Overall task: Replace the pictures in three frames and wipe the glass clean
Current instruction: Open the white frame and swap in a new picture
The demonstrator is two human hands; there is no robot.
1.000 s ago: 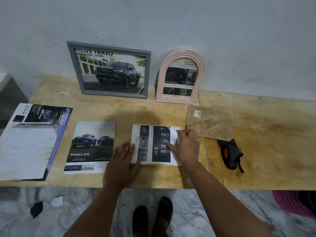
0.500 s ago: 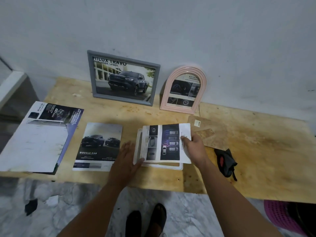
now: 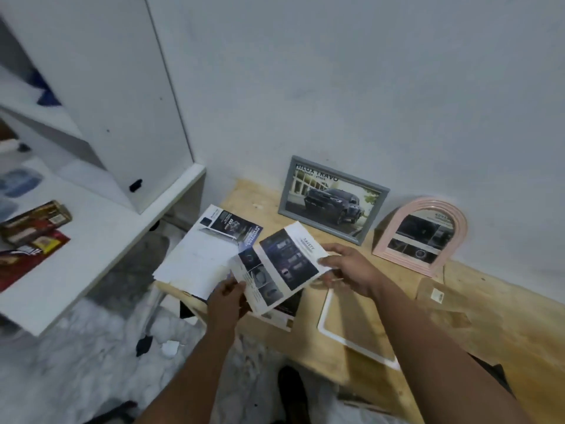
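Both hands hold a printed car picture (image 3: 278, 267) up above the wooden table (image 3: 489, 304). My left hand (image 3: 226, 301) pinches its lower left corner, and my right hand (image 3: 351, 267) grips its right edge. A white frame (image 3: 324, 313) lies flat on the table below my right arm, with no picture in it. A grey frame (image 3: 333, 198) with a truck picture leans on the wall. Beside it on the right stands a pink arched frame (image 3: 425, 234). Another car picture (image 3: 284, 310) lies partly hidden under the held one.
A brochure with a white sheet (image 3: 208, 249) lies at the table's left end. Brown backing boards (image 3: 440, 298) rest at the right. A white shelf unit (image 3: 101, 228) with packets stands left of the table. My feet show on the marble floor (image 3: 91, 356) below.
My right hand lifted the picture off the white frame and swung it left. My left hand left the table and took the picture's lower corner. The camera turned left.
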